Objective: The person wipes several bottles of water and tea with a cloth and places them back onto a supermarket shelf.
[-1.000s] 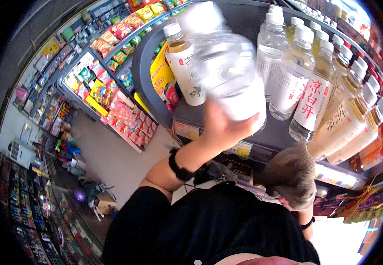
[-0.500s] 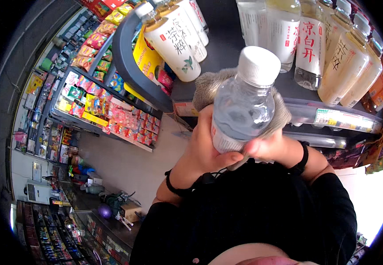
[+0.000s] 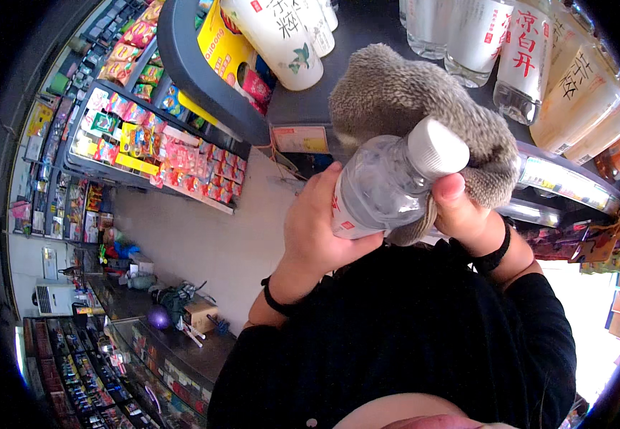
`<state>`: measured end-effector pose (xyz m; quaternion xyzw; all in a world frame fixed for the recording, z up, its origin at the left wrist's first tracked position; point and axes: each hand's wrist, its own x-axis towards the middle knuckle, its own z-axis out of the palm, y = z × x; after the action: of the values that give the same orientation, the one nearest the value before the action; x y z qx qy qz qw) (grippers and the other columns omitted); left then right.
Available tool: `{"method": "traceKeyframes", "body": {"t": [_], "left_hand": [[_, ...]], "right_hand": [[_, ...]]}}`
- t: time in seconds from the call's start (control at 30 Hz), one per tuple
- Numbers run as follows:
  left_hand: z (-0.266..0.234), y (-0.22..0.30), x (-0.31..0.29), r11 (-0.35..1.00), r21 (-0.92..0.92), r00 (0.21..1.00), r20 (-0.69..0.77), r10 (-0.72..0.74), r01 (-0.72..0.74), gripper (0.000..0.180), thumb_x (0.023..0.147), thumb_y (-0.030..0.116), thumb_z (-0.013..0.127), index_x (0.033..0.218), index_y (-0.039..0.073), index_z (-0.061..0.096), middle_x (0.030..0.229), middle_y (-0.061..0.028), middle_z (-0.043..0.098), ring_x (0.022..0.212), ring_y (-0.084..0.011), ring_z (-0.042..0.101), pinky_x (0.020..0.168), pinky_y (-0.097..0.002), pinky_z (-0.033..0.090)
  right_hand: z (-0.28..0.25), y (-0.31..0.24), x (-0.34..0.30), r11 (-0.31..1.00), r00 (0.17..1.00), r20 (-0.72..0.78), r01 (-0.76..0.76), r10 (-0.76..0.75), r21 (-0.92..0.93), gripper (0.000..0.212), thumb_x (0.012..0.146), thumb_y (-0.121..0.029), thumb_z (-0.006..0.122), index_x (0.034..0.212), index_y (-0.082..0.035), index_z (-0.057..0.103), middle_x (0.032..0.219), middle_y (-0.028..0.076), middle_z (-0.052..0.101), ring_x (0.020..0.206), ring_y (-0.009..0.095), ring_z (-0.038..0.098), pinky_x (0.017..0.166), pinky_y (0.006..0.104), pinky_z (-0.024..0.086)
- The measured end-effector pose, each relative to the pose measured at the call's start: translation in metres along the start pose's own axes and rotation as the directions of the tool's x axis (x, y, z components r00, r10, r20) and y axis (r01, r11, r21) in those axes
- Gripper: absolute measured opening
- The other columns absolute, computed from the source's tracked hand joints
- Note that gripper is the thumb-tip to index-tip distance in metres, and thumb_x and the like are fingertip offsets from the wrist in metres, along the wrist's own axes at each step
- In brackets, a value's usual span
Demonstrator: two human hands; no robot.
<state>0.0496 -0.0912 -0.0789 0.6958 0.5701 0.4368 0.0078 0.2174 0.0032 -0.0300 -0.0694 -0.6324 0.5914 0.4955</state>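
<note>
My left hand point(image 3: 315, 232) is wrapped round a clear plastic bottle point(image 3: 380, 184) with a white ribbed cap, held tilted in front of my chest. Its cap end leans up and to the right. A thick grey-brown cloth point(image 3: 413, 96) is in my right hand point(image 3: 463, 211), bunched behind the bottle and its cap. The right thumb lies close to the cap; the other right fingers are hidden by the cloth and bottle. Just beyond stands a dark shelf point(image 3: 310, 113) with similar clear bottles point(image 3: 523, 64) on the right and white-labelled tea bottles point(image 3: 288, 43) on the left.
A price-label rail point(image 3: 567, 179) runs along the shelf's front edge. To the left, a rack of bagged snacks point(image 3: 145, 139) stands beyond the curved dark shelf end point(image 3: 181, 68). Farther off is a counter point(image 3: 210, 350) with a purple ball point(image 3: 158, 317) and a cardboard box point(image 3: 199, 314).
The bottle has tipped to the right. My right hand and the cloth have moved up around the cap end, and more of the cloth shows. The view has shifted slightly.
</note>
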Motion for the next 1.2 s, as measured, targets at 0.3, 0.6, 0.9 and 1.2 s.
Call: {"method": "traceKeyframes", "body": {"t": [0.3,0.6,0.9,1.2], "left_hand": [[-0.015,0.002,-0.018,0.997,0.076,0.997,0.071,-0.029,0.024,0.091,0.043,0.030,0.082,0.119,-0.001,0.042,0.095,-0.0176,0.057,0.082,-0.0340,0.057,0.069,-0.0387,0.048],[-0.011,0.006,-0.033,0.998,-0.010,0.998,0.015,-0.064,0.064,0.084,0.043,0.025,0.082,0.115,0.000,0.046,0.092,-0.0154,0.059,0.078,-0.0324,0.059,0.066,-0.0366,0.049],[-0.016,0.005,-0.043,0.988,-0.136,0.995,-0.069,-0.076,0.066,0.085,0.045,0.023,0.082,0.118,0.001,0.044,0.095,-0.0159,0.058,0.080,-0.0309,0.060,0.068,-0.0347,0.049],[-0.009,0.010,-0.043,0.999,-0.008,0.988,-0.153,-0.034,0.033,0.082,0.050,0.021,0.080,0.119,-0.002,0.042,0.096,-0.0176,0.058,0.078,-0.0302,0.062,0.067,-0.0338,0.051]], "right_hand": [[-0.030,0.000,-0.027,0.531,0.932,0.309,0.362,-0.190,-0.766,0.066,0.072,-0.044,0.068,0.121,-0.003,0.049,0.119,0.011,0.053,0.111,0.023,0.049,0.097,0.0364,0.035],[-0.023,0.013,-0.023,0.290,0.832,0.440,0.536,-0.336,-0.792,0.072,0.068,-0.051,0.068,0.118,-0.004,0.051,0.121,0.009,0.051,0.113,0.022,0.047,0.097,0.0369,0.035],[-0.009,-0.001,-0.037,0.930,0.999,-0.047,-0.013,-0.005,-0.368,0.086,0.071,-0.048,0.069,0.132,-0.001,0.032,0.130,0.014,0.041,0.120,0.024,0.039,0.101,0.0368,0.030],[-0.012,0.019,-0.055,0.621,0.964,0.267,0.220,-0.019,-0.752,0.051,0.081,-0.040,0.057,0.120,-0.008,0.047,0.122,0.012,0.046,0.115,0.027,0.041,0.100,0.0387,0.029]]}}
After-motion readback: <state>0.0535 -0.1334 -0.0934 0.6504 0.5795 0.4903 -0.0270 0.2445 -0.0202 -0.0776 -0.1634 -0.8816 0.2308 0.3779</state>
